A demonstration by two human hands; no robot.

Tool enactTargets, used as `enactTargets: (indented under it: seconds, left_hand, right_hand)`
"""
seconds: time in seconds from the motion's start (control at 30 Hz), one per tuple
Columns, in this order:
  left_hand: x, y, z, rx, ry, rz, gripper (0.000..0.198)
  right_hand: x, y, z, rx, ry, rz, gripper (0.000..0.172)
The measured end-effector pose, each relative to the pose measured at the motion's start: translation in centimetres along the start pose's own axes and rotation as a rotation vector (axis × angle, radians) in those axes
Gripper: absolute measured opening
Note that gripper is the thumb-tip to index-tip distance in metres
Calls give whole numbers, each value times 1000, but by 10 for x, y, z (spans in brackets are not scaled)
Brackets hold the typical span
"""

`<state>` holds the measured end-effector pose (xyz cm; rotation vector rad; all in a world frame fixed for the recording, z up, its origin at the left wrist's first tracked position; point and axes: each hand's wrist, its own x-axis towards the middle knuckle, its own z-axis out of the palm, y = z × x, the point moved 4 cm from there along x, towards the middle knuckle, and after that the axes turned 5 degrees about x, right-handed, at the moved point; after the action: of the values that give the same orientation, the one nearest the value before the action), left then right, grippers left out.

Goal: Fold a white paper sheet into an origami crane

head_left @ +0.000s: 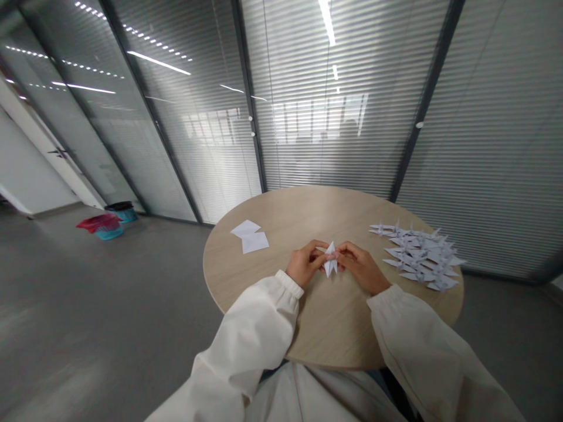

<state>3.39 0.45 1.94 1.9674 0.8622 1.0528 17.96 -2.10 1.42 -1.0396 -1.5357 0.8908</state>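
Note:
A small folded piece of white paper (331, 266) with pointed ends stands between my two hands over the middle of the round table. My left hand (305, 262) pinches its left side with thumb and fingers. From the other side, my right hand (357, 265) grips it the same way, the two thumbs close together on its front. One tip points up and two points hang below the fingers. Part of the paper is hidden behind my thumbs.
Several folded paper cranes (420, 255) lie packed together at the table's right side. Two white paper sheets (255, 242) rest to the left. The wooden table (325, 208) stands near a glass wall with blinds (334, 158). Lined bins (105, 225) are on the floor at far left.

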Motion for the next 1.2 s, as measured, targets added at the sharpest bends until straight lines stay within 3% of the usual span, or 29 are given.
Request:
enactTargets:
  seconds: [0.23, 0.7, 1.2]
  left_hand:
    - [1, -2, 0, -9, 7, 3, 37]
    - [0, 1, -4, 163, 92, -25, 32]
    - [1, -1, -1, 84, 10, -35, 35]
  right_hand:
    - [2, 7, 0, 74, 9, 0, 27]
    - [2, 11, 0, -66, -67, 27, 28]
    - [0, 6, -1, -110, -13, -49, 23]
